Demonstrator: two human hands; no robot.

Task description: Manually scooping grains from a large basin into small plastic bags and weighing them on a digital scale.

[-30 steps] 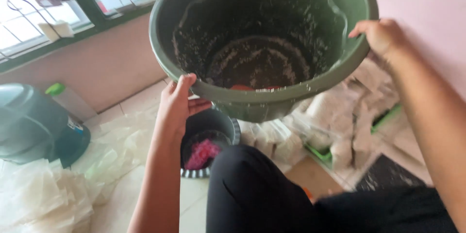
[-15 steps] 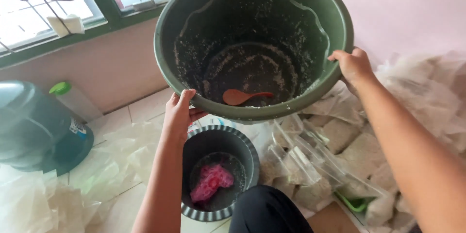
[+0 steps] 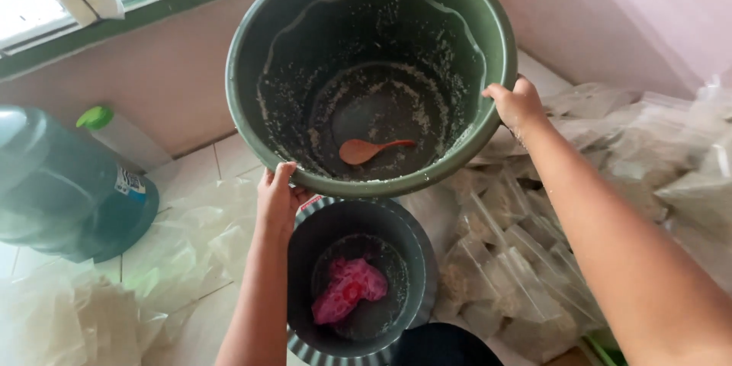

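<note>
In both hands, crumb-speckled round green basin (image 3: 381, 38)

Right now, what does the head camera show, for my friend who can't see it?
Two hands, left hand and right hand, hold a green basin up by its rim; an orange spoon lies inside. Below sits a dark bucket with a pink cloth.

We are losing the water jug (image 3: 65, 183) past nine o'clock; our green basin (image 3: 366, 69) is covering the dark bucket's (image 3: 362, 274) far rim.
</note>
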